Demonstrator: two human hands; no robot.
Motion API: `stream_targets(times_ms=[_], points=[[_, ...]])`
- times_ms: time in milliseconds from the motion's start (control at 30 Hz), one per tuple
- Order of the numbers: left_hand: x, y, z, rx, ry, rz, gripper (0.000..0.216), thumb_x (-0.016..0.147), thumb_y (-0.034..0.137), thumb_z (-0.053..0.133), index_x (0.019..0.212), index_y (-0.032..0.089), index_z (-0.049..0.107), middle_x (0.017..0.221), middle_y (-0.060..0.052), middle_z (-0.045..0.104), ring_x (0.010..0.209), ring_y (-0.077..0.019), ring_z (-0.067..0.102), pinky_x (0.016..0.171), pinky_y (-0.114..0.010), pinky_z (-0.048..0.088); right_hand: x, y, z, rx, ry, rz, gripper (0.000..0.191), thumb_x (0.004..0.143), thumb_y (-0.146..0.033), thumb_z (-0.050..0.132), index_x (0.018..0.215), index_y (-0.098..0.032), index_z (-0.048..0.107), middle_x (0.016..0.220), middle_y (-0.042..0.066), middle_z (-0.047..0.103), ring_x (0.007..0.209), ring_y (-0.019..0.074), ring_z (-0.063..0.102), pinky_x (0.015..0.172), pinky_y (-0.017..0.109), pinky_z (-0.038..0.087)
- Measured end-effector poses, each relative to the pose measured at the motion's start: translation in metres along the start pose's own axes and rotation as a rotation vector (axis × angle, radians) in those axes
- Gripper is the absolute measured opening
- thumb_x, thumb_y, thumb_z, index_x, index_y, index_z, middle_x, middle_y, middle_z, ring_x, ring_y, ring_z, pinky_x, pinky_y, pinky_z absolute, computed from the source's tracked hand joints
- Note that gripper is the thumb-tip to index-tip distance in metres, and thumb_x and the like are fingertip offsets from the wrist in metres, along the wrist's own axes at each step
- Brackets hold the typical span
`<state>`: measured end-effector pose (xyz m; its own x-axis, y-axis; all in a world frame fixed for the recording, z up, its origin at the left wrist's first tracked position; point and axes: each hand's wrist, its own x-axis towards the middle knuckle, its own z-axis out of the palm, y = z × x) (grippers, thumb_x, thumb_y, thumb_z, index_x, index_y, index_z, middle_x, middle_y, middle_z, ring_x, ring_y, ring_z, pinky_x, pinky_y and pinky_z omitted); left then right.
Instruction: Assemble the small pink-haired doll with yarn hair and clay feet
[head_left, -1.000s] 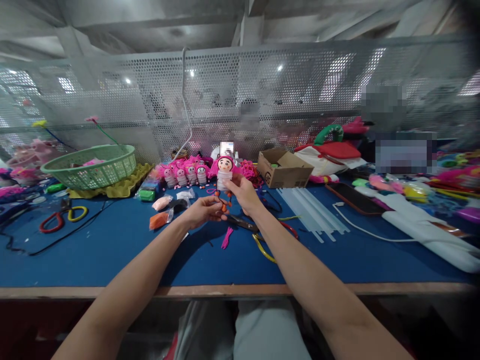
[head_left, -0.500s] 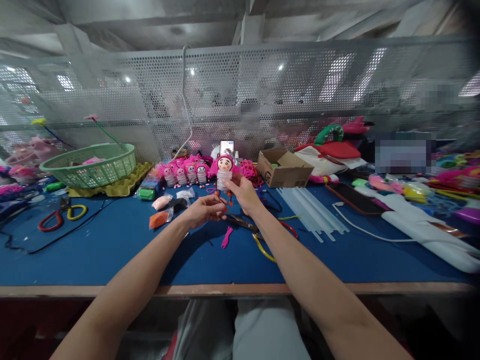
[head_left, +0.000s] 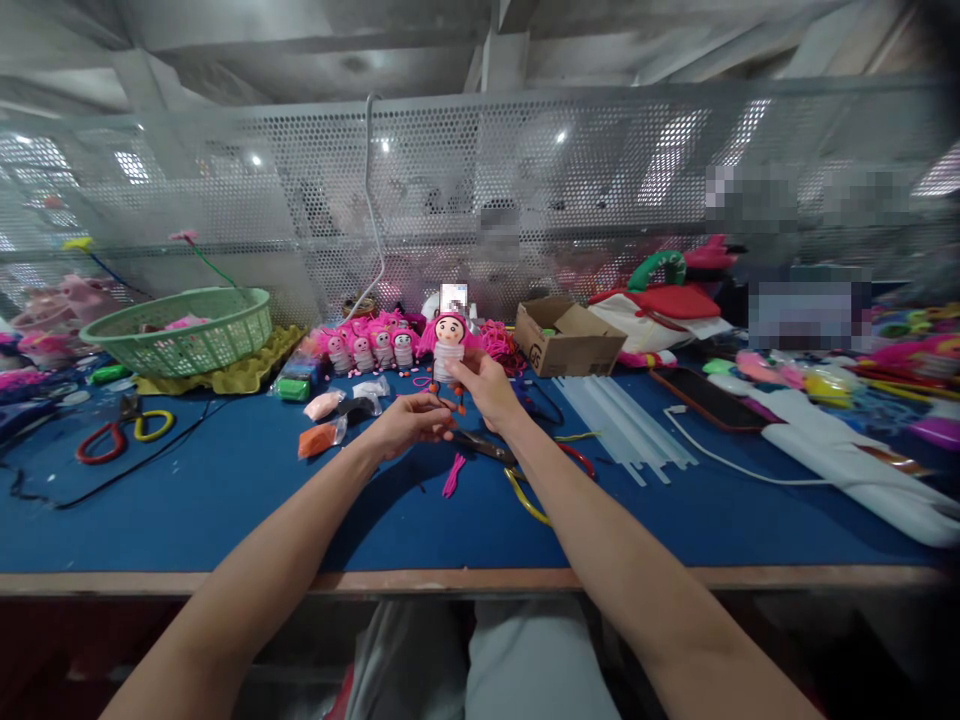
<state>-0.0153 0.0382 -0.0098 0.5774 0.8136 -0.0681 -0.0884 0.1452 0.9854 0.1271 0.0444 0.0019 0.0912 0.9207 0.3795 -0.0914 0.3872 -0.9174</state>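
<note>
A small doll (head_left: 448, 345) with pink hair, a white body and thin orange legs is held upright above the blue table (head_left: 225, 500). My right hand (head_left: 487, 388) grips its white body from the right side. My left hand (head_left: 409, 420) is closed in a pinch just below it, at the dangling orange legs (head_left: 452, 403). A row of similar pink-haired dolls (head_left: 371, 347) stands behind, a little to the left. A pink tuft (head_left: 454, 473) and scissors (head_left: 517, 462) lie on the table under my hands.
A green basket (head_left: 180, 330) on a yellow tray sits at the back left, with red-and-yellow scissors (head_left: 120, 435) near it. A cardboard box (head_left: 566, 335), clear glue sticks (head_left: 622, 420), a phone with a white cable (head_left: 701, 400) and white foam rolls (head_left: 847, 455) lie to the right.
Almost nothing differs. My left hand's fingers have shifted slightly at the doll's legs; the doll stays in place.
</note>
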Motion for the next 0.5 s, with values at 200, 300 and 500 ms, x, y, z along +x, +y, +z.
stream_targets(times_ms=[200, 300, 500], points=[[0.001, -0.0018, -0.0013, -0.005, 0.004, 0.003, 0.03, 0.059, 0.029, 0.072, 0.081, 0.011, 0.063, 0.07, -0.005, 0.065, 0.059, -0.0113, 0.061, 0.06, -0.024, 0.044, 0.0001, -0.0002, 0.0, 0.011, 0.002, -0.013, 0.025, 0.066, -0.034, 0.061, 0.083, -0.017, 0.054, 0.071, -0.001, 0.061, 0.051, 0.0083, 0.049, 0.047, 0.021, 0.039], [0.0013, -0.002, -0.0015, -0.044, -0.003, 0.007, 0.033, 0.058, 0.027, 0.073, 0.084, 0.011, 0.062, 0.075, -0.005, 0.065, 0.062, -0.0113, 0.061, 0.063, -0.024, 0.044, 0.0005, -0.0001, -0.0006, 0.019, 0.003, -0.03, 0.027, 0.066, -0.034, 0.061, 0.084, -0.016, 0.055, 0.075, 0.001, 0.062, 0.057, 0.01, 0.053, 0.049, 0.022, 0.04], [0.0067, -0.0092, -0.0051, -0.001, 0.07, 0.019, 0.034, 0.051, 0.028, 0.077, 0.075, 0.011, 0.06, 0.067, -0.002, 0.064, 0.058, -0.0112, 0.06, 0.059, -0.023, 0.043, -0.0004, 0.0003, -0.0021, -0.013, 0.018, -0.013, 0.026, 0.067, -0.035, 0.06, 0.084, -0.016, 0.054, 0.067, -0.002, 0.06, 0.051, 0.0089, 0.049, 0.048, 0.022, 0.039]])
